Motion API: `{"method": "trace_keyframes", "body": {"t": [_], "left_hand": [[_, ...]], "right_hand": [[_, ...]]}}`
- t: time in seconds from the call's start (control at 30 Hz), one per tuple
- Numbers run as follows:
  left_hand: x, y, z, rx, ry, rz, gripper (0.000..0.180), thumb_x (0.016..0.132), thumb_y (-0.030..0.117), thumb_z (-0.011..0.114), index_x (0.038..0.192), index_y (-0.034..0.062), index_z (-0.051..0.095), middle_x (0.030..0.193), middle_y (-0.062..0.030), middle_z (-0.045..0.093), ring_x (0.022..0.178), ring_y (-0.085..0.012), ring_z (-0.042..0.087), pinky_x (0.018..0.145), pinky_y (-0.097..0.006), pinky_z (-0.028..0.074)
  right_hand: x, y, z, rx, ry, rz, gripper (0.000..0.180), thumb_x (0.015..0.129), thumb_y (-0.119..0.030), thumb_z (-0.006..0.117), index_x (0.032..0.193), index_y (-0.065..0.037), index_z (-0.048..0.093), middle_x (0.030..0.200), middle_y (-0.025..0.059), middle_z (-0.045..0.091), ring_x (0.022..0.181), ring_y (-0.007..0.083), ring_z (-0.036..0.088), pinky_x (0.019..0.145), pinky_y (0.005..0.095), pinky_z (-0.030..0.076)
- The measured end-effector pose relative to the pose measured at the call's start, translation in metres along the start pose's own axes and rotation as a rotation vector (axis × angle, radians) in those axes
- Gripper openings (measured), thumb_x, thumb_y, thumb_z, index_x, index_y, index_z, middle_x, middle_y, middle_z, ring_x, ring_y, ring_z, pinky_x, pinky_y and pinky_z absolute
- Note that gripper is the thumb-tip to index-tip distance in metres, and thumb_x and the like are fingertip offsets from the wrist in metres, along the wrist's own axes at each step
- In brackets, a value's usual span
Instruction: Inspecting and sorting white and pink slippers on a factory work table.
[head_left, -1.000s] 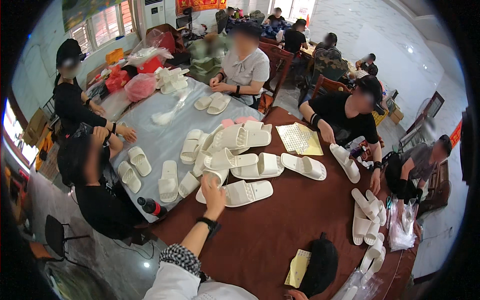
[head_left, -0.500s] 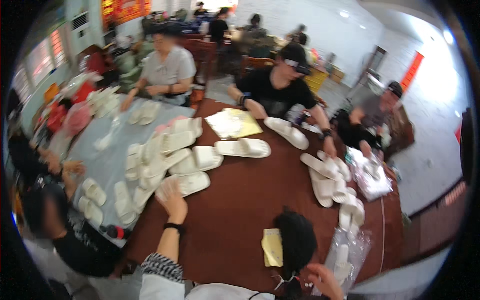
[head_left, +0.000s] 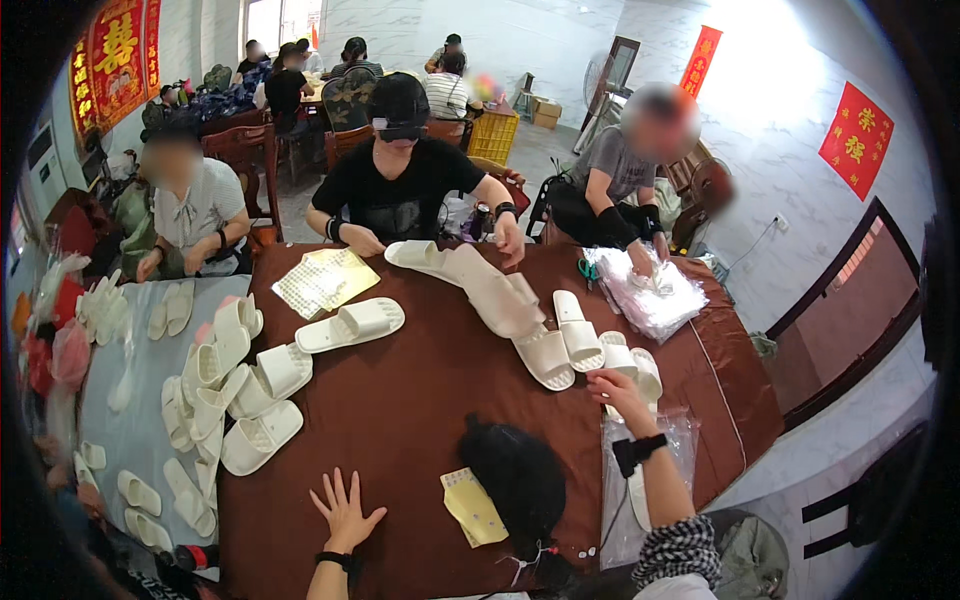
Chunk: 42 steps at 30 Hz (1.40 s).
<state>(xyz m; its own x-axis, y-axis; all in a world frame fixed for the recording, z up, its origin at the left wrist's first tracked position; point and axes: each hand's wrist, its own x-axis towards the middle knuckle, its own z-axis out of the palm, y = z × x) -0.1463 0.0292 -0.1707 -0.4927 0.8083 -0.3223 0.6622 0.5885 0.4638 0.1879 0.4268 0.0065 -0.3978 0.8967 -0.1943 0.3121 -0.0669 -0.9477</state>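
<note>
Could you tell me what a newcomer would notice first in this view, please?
Probably the white slippers spread in pairs across the brown table, with more piled at its left end. Near the bottom edge, the left hand lies flat and empty on the cloth, while the right hand touches a slipper pair.

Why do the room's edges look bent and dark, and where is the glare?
Head view: a fisheye lens bows straight lines and leaves black corners; daylight washes out the white wall at upper right; the brown table and left hand look sharp.
</note>
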Motion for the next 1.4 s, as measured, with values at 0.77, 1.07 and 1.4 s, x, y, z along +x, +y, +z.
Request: {"method": "trace_keyframes", "body": {"t": [0.77, 1.07, 1.4], "left_hand": [[0.009, 0.014, -0.015, -0.011, -0.205, -0.107, 0.107, 0.078, 0.077, 0.053, 0.155, 0.0153, 0.011, 0.159, -0.0213, -0.014, 0.143, -0.0419, -0.023, 0.104, -0.065, -0.021], [0.011, -0.007, 0.004, 0.066, -0.157, -0.057, 0.103, 0.081, 0.079, 0.046, 0.156, 0.0216, 0.005, 0.159, -0.0184, -0.015, 0.144, -0.0417, -0.022, 0.105, -0.068, -0.016], [-0.020, -0.028, -0.013, -0.724, -0.026, 0.043, 0.075, 0.097, 0.056, 0.042, 0.154, 0.0133, 0.020, 0.160, -0.0189, 0.006, 0.148, -0.0353, 0.001, 0.118, -0.050, 0.004]], "right_hand": [[0.193, 0.214, 0.003, 1.057, 0.245, 0.369, 0.039, 0.092, -0.029, 0.064, 0.124, -0.014, 0.048, 0.112, 0.0078, 0.056, 0.101, 0.0234, 0.056, 0.088, 0.0422, 0.051], [0.070, 0.112, 0.024, 0.972, 0.289, 0.154, 0.017, 0.091, -0.030, 0.067, 0.096, -0.016, 0.058, 0.078, -0.0046, 0.056, 0.067, 0.0121, 0.052, 0.064, 0.0251, 0.046], [-0.098, -0.034, 0.101, 0.557, -0.102, -0.063, 0.019, 0.098, -0.018, 0.055, 0.113, -0.006, 0.057, 0.094, 0.0002, 0.064, 0.087, 0.0116, 0.062, 0.074, 0.0259, 0.051]]}}
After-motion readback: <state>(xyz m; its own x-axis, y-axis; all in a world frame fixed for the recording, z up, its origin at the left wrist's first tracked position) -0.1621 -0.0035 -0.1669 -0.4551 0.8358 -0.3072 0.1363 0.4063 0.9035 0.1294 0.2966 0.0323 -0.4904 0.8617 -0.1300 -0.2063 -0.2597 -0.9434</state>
